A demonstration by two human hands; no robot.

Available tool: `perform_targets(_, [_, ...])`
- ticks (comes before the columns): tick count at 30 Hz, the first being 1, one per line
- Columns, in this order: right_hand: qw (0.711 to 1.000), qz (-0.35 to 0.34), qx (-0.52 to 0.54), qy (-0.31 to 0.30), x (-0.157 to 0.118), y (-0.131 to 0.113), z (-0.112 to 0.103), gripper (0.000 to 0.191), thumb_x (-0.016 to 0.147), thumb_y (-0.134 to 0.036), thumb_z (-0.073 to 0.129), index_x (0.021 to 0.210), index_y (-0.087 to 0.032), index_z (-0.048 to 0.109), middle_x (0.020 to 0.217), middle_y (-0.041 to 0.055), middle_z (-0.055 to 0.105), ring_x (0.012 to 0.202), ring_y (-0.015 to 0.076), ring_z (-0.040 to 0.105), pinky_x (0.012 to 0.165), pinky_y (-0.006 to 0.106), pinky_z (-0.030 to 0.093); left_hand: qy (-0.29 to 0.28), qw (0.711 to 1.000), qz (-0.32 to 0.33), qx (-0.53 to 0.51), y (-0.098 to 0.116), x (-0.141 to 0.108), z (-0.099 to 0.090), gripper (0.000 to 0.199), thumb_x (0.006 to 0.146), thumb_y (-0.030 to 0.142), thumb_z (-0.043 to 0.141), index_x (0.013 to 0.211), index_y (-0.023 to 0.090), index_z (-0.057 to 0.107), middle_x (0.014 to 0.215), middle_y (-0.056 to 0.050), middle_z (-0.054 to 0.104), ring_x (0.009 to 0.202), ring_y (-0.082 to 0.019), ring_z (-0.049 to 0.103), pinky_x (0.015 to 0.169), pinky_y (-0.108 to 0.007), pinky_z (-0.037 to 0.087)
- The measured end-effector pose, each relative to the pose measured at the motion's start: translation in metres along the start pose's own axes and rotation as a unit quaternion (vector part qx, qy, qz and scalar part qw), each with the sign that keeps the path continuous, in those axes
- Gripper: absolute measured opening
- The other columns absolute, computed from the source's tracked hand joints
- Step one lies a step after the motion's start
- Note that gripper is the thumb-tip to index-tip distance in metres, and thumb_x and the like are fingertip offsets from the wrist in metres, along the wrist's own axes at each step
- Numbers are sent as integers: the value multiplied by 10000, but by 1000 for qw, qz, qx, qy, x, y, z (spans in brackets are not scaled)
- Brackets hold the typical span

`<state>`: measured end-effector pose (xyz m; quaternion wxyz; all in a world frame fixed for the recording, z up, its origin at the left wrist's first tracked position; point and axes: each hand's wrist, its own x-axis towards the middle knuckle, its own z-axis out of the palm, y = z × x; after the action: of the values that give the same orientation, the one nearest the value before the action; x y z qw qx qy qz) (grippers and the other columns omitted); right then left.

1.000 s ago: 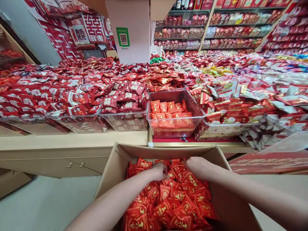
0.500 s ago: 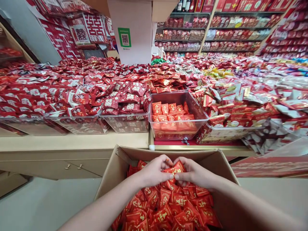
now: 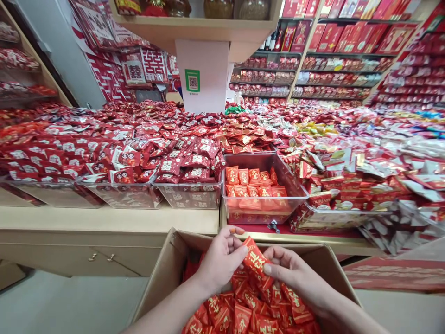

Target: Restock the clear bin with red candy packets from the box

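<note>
A red candy packet (image 3: 256, 260) with gold characters is held tilted between my hands, above the open cardboard box. My left hand (image 3: 224, 257) pinches its upper left edge with the thumb, the index finger raised. My right hand (image 3: 295, 273) grips its lower right side between thumb and fingers. Under them, loose red candy packets (image 3: 243, 316) of the same look lie heaped in the cardboard box (image 3: 162, 269). Beyond the box stands a clear plastic bin (image 3: 290, 202), partly filled with such packets set in rows.
More bins line the counter (image 3: 114, 218): maroon packets (image 3: 198, 160) to the left, durian packets (image 3: 347, 199) to the right. A small metal clip (image 3: 273, 226) lies before the middle bin. A white panel with a green QR code (image 3: 193, 81) rises behind; stocked shelves stand farther back.
My hands have moved slightly apart, and the packet between them now stands more upright with its printed face showing. The view has tilted up a little.
</note>
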<state>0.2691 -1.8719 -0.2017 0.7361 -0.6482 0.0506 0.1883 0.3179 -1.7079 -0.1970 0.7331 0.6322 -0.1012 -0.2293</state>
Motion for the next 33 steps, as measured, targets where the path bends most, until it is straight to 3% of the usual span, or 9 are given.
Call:
perform_targets(7, [998,-60,-3,-36,7,2,7,247,668,-374,617,802,-167,605,724,6,608,680,122,517,650,238,385,-29,999,6,-11,-7,-3,3,283,687,191,597,929,155,457,765,-10,555,679,-103,513,593,-223,418])
perform_targets(14, [995,-79,-54,-20,8,-3,5,272,701,-400,572,854,-185,633,783,30,620,775,180,538,739,311,399,15,1000,10,-13,-3,-1,0,268,650,182,631,867,149,477,683,7,569,633,-102,514,606,-229,411])
perform_targets(18, [993,-103,-52,-21,7,-5,4,262,704,-386,571,866,-189,633,793,31,626,795,188,537,763,323,392,-31,999,2,-25,-5,-2,4,325,655,201,633,925,153,460,847,-45,598,768,-130,541,708,-260,419])
perform_targets(23, [991,-87,-97,-11,9,6,-1,225,693,-350,578,808,-156,589,748,23,614,695,145,528,648,256,405,-37,992,-23,115,-5,3,-1,221,684,200,550,889,134,499,804,-53,611,731,-142,554,665,-253,432])
perform_targets(24, [988,-75,-138,-6,9,10,-2,202,702,-331,563,792,-151,573,731,22,610,672,138,525,619,244,401,-55,978,-21,199,-6,3,-5,208,704,210,516,902,148,509,806,-45,614,725,-144,558,652,-251,433])
perform_targets(26, [959,-43,-280,9,10,18,-5,129,693,-268,544,742,-149,547,682,22,601,633,142,526,565,237,385,-99,913,-23,396,-12,2,-14,199,744,244,447,914,193,537,828,-30,621,745,-159,569,659,-270,433])
perform_targets(28, [892,-12,-450,31,10,25,-8,68,657,-193,529,712,-155,533,673,37,608,637,169,546,559,254,375,-135,827,-48,543,-23,-2,-22,197,726,269,463,876,219,581,846,-44,631,784,-207,580,673,-322,435])
perform_targets(30, [824,14,-564,47,10,30,-12,103,630,-149,510,730,-154,534,726,71,630,688,207,573,594,280,380,-166,775,-95,602,-38,-7,-26,179,605,240,591,772,193,634,802,-93,645,766,-289,593,651,-393,442])
perform_targets(33, [784,30,-618,53,11,31,-23,213,644,-123,469,847,-130,534,845,131,641,792,241,590,643,292,393,-217,724,-156,636,-65,-11,-23,293,431,199,706,716,140,668,838,-178,645,766,-391,585,639,-487,436])
